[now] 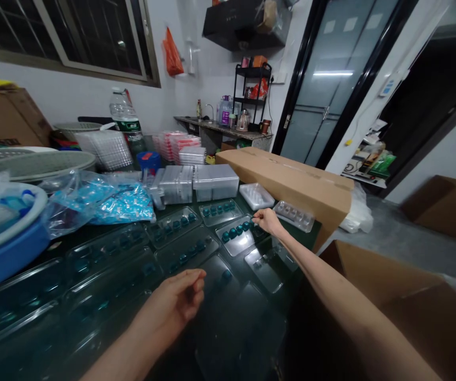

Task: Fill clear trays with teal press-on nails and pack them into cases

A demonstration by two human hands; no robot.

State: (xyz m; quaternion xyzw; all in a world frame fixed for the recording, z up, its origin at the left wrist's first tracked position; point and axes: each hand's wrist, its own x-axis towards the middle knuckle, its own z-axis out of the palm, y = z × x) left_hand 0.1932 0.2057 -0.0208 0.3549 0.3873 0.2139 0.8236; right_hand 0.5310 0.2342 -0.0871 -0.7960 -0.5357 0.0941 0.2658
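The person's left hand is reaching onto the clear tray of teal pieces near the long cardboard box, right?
No: the head view shows the right hand reaching onto the clear tray of teal pieces, near the long cardboard box. The left hand sits lower, over other trays.

I've got two hands, left (176, 299) and right (267, 221), four cardboard boxes (287, 190) around the bench, two stacks of clear trays (176, 185) far, at least four blister trays of teal pieces (220, 211) mid-bench, one blue basin (9, 259) left, one water bottle (124, 114) far left.
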